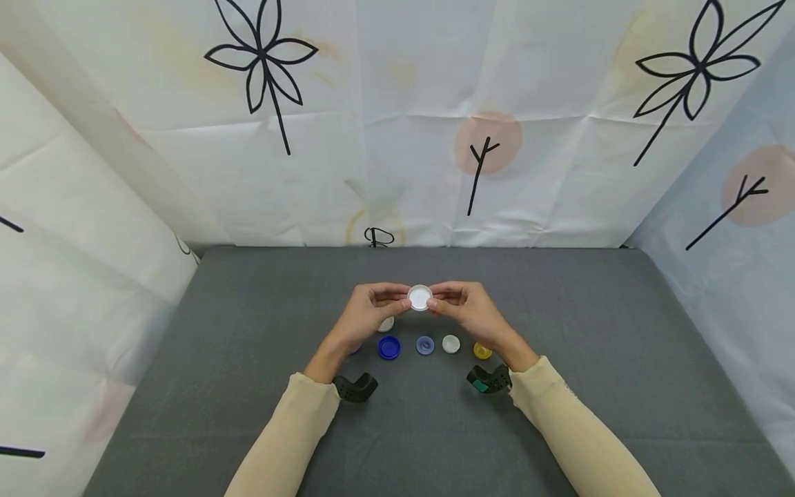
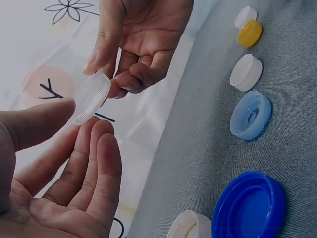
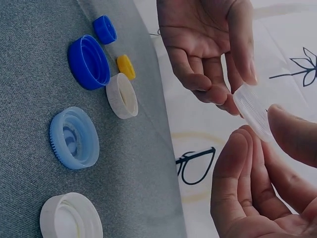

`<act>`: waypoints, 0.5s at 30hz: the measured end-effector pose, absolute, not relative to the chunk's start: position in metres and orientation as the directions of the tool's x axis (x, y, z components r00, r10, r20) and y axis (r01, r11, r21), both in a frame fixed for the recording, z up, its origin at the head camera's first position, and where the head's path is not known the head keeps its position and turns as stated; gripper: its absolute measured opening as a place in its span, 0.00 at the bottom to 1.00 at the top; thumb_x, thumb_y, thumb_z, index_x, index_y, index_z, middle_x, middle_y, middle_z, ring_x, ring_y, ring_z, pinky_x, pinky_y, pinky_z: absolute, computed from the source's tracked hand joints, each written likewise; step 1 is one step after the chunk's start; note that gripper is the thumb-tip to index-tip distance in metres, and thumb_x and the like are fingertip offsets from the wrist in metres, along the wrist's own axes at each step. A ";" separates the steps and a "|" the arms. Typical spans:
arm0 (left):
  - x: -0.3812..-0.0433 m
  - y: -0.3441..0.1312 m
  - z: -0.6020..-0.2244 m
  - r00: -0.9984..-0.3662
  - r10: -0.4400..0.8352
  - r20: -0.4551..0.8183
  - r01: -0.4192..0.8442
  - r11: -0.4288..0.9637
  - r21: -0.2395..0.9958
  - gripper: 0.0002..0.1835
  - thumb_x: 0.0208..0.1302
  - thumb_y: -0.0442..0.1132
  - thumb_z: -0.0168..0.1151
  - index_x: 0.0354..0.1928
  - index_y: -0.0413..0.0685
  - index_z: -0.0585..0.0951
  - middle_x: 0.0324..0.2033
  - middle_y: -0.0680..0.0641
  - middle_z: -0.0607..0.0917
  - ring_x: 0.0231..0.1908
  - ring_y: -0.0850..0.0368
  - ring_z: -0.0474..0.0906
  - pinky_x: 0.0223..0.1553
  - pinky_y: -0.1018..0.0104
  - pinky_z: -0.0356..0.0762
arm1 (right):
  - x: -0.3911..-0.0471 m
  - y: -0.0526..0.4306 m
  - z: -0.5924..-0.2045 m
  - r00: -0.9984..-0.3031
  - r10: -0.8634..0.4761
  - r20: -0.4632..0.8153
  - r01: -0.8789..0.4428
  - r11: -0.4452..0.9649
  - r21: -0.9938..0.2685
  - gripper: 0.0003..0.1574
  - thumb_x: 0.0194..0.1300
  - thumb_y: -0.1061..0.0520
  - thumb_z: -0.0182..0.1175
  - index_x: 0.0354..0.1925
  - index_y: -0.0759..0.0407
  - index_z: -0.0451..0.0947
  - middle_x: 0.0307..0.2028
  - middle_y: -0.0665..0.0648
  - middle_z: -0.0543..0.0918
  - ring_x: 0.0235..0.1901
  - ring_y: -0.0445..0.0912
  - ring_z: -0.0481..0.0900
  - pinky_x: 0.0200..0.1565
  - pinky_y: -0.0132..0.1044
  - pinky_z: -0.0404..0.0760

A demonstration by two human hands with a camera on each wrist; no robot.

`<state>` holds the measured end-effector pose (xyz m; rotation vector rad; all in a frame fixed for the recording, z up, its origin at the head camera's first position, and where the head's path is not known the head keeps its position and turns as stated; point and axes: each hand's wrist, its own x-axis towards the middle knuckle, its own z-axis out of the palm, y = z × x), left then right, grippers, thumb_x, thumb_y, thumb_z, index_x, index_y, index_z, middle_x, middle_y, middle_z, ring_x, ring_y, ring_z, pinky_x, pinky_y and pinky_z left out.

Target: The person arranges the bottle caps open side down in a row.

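Observation:
A round white bottle cap [image 1: 419, 297] with a ribbed edge is held up above the table, between the two hands. My left hand [image 1: 375, 308] pinches its left side between thumb and fingers. On the opposite edge my right hand [image 1: 470, 308] grips it the same way. In the left wrist view the cap [image 2: 93, 99] is seen nearly edge-on, with both thumbs on its near face. Below the hands lie a dark blue cap [image 1: 389, 347], a light blue cap [image 1: 425, 345] and a white cap [image 1: 450, 344].
Another white cap [image 1: 386, 324] lies partly behind the left hand. A yellow cap [image 1: 482, 351] sits by the right wrist. The right wrist view also shows a small blue cap [image 3: 105, 29] and a second yellow cap [image 3: 126, 67]. Printed cloth [image 1: 397, 138] stands behind the grey table [image 1: 261, 290].

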<state>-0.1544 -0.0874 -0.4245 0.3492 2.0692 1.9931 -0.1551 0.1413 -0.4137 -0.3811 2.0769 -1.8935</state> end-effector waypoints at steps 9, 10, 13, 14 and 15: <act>-0.157 -0.085 -0.421 -0.945 0.323 -0.058 -0.053 0.025 0.998 0.14 0.71 0.31 0.63 0.54 0.29 0.82 0.46 0.37 0.87 0.42 0.53 0.86 0.55 0.43 0.78 | -0.158 0.139 -0.414 -0.933 -0.358 -0.023 -0.001 0.066 -0.998 0.17 0.72 0.66 0.62 0.55 0.76 0.78 0.47 0.66 0.85 0.45 0.58 0.86 0.52 0.56 0.81; -0.158 -0.085 -0.422 -0.946 0.321 -0.056 -0.051 0.023 0.998 0.14 0.71 0.31 0.63 0.54 0.29 0.82 0.46 0.37 0.87 0.42 0.53 0.86 0.55 0.43 0.79 | -0.158 0.139 -0.414 -0.934 -0.356 -0.022 0.001 0.059 -0.998 0.17 0.72 0.66 0.61 0.55 0.77 0.78 0.47 0.67 0.85 0.45 0.57 0.86 0.52 0.55 0.81; -0.158 -0.085 -0.421 -0.946 0.320 -0.053 -0.051 0.015 0.999 0.14 0.70 0.30 0.64 0.53 0.29 0.82 0.46 0.37 0.87 0.43 0.53 0.87 0.55 0.42 0.78 | -0.159 0.139 -0.415 -0.935 -0.354 -0.021 0.004 0.046 -0.999 0.17 0.73 0.66 0.60 0.55 0.77 0.78 0.48 0.67 0.86 0.43 0.52 0.86 0.52 0.54 0.82; -0.158 -0.085 -0.420 -0.946 0.319 -0.055 -0.054 0.011 0.998 0.13 0.70 0.30 0.64 0.53 0.29 0.82 0.46 0.37 0.87 0.43 0.53 0.87 0.55 0.42 0.78 | -0.160 0.139 -0.415 -0.935 -0.353 -0.021 0.006 0.042 -0.999 0.17 0.73 0.66 0.60 0.55 0.78 0.78 0.48 0.66 0.86 0.42 0.51 0.86 0.52 0.54 0.82; -0.158 -0.085 -0.420 -0.946 0.319 -0.056 -0.056 0.009 0.998 0.13 0.71 0.30 0.63 0.53 0.30 0.82 0.46 0.38 0.87 0.44 0.53 0.87 0.55 0.43 0.78 | -0.160 0.139 -0.415 -0.936 -0.352 -0.021 0.008 0.040 -0.999 0.17 0.73 0.66 0.60 0.55 0.77 0.78 0.47 0.66 0.86 0.42 0.51 0.86 0.52 0.56 0.81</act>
